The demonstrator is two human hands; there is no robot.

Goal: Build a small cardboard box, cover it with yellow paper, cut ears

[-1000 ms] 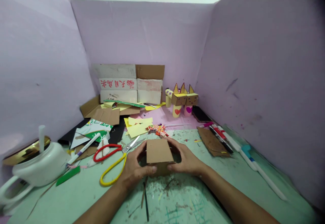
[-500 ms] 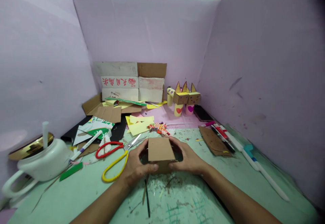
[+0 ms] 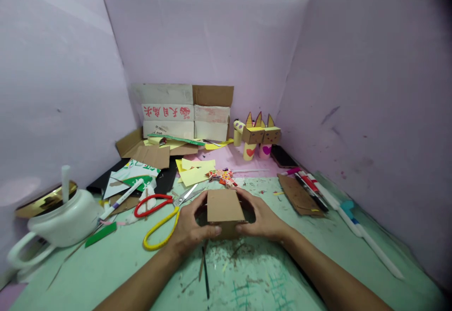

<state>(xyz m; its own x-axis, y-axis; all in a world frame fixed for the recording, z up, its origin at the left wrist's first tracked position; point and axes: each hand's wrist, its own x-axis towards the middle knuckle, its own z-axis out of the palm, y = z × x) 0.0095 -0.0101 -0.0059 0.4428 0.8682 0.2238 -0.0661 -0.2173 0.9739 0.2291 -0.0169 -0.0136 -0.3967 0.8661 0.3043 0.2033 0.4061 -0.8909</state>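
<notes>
A small brown cardboard box point(image 3: 225, 206) is at the middle of the green tabletop point(image 3: 141, 278), its flat top facing up. My left hand point(image 3: 192, 221) curves round its left side, with the thumb pressed on the near face. On the opposite side, my right hand point(image 3: 263, 217) holds it the same way, thumb on the near face. The far fingertips and the box's underside are hidden. Just left of my left hand lie scissors with one red and one yellow handle point(image 3: 160, 228), blades spread. Beyond the box is a colourful patterned scrap point(image 3: 222, 176).
At left stand a white teapot-like pot point(image 3: 67, 219) and a marker point(image 3: 122, 199). Cardboard and paper scraps point(image 3: 193, 172) lie behind. Cat-eared paper figures point(image 3: 253, 137) stand at the back. At right are a phone point(image 3: 283, 155), brown cardboard point(image 3: 300, 194) and several pens point(image 3: 312, 191). Lilac walls point(image 3: 212, 38) enclose the table.
The camera view has shifted very slightly. Both hands keep the same hold on the cardboard box, and nothing else has visibly moved.
</notes>
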